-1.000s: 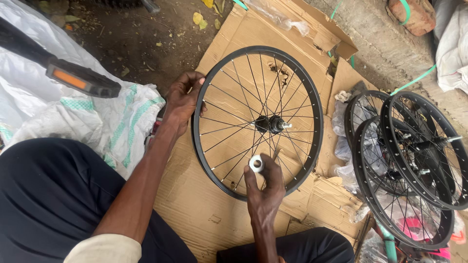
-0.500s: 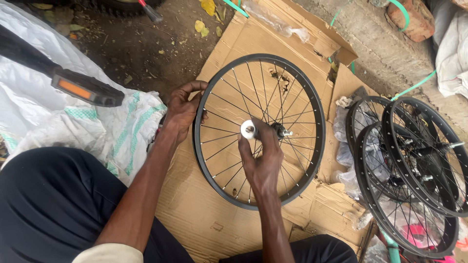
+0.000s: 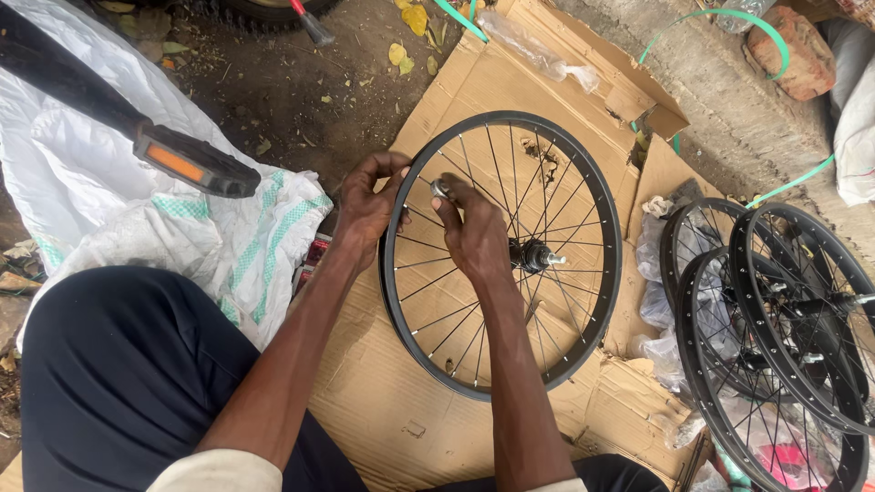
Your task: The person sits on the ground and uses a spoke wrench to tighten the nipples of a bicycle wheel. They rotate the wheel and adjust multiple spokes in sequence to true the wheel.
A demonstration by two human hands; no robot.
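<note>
A: Head view, down onto flattened cardboard (image 3: 383, 428) on the ground. Black spoked bicycle wheel (image 3: 597, 319) lying flat near the middle of that cardboard, hub (image 3: 533, 257) up, axle end pointing right.

B: And the hands?

A: Left hand (image 3: 369, 211) curled over the rim's upper-left arc, fingers wrapped around it, steadying. Right hand (image 3: 476, 235) reaching in across the spokes, fingertips pressed together, pinching a small silver tool (image 3: 440, 188), apparently a spoke key, just inside the rim beside the left hand.

B: Step in hand, then?

A: Likely spoke work at the rim: tool set at a nipple near the upper-left arc, probably tightening or truing. Hard to tell whether already seated on the nipple.

B: Next move calls for?

A: Probably a small, measured twist with the pinch kept firm, rim held from turning, then on to the neighbouring spoke.

B: Round about?

A: More black wheels (image 3: 775, 337) stacked at the cardboard's right edge. White woven sack (image 3: 246, 246) off the left edge, black pedal with orange reflector (image 3: 196, 164) above it. Green strapping (image 3: 720, 16) and a reddish brick (image 3: 795, 50) toward the top right corner.
</note>
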